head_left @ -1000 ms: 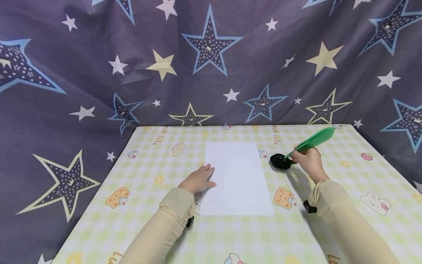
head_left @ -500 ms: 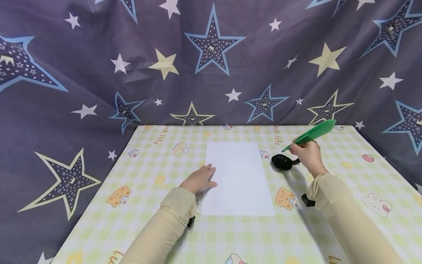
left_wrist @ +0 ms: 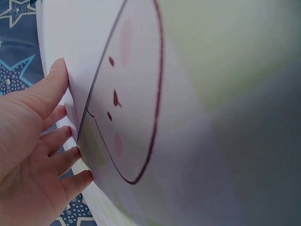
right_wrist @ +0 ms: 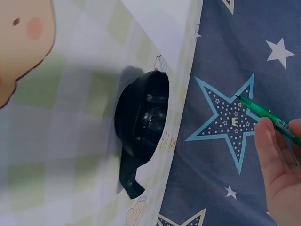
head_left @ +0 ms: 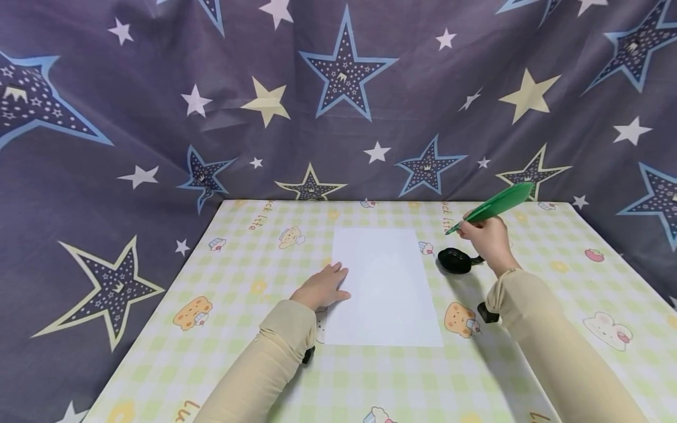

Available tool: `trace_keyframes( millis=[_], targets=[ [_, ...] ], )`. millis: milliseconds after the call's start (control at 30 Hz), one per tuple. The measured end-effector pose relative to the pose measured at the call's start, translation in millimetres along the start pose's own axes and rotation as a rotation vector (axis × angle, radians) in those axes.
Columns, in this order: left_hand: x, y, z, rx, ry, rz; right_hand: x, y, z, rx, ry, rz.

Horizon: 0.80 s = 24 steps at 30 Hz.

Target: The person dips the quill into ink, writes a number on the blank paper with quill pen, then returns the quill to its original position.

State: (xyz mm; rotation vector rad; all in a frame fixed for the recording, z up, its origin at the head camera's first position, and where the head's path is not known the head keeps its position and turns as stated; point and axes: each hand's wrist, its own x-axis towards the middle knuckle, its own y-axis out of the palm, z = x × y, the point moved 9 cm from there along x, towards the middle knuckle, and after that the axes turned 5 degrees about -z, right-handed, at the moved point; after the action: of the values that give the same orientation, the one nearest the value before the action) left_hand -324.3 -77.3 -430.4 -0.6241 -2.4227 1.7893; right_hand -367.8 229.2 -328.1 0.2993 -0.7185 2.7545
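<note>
Over checked desk (head_left: 433, 382), right hand (head_left: 489, 241) pinching green feather-shaped pen (head_left: 494, 207) by slim barrel (right_wrist: 269, 115) (good spot; plume (head_left: 506, 200) probably light, bendy); left hand (head_left: 318, 289), fingers (head_left: 337, 269) loosely spread, on white paper (head_left: 388, 282).

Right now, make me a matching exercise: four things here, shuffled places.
1. White rectangular paper sheet
2. Black round dish with handle
3. Green feather-shaped pen
4. Beige-sleeved left hand

A. Pinched in the right hand
B. At the paper's left edge
C. Lying flat on green checked cloth
D. Right of the paper

Pairs: 1-C, 2-D, 3-A, 4-B.
</note>
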Motion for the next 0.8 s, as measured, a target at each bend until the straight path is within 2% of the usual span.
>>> trace_keyframes(
  millis=[433,800],
  targets=[
    [0.0,0.2,-0.2,0.001,-0.019,0.004,5,15,10,-0.016,0.003,0.017],
    [-1.3,-1.0,-0.9,-0.001,-0.024,0.004,10,24,22,-0.005,-0.061,-0.010]
  ],
)
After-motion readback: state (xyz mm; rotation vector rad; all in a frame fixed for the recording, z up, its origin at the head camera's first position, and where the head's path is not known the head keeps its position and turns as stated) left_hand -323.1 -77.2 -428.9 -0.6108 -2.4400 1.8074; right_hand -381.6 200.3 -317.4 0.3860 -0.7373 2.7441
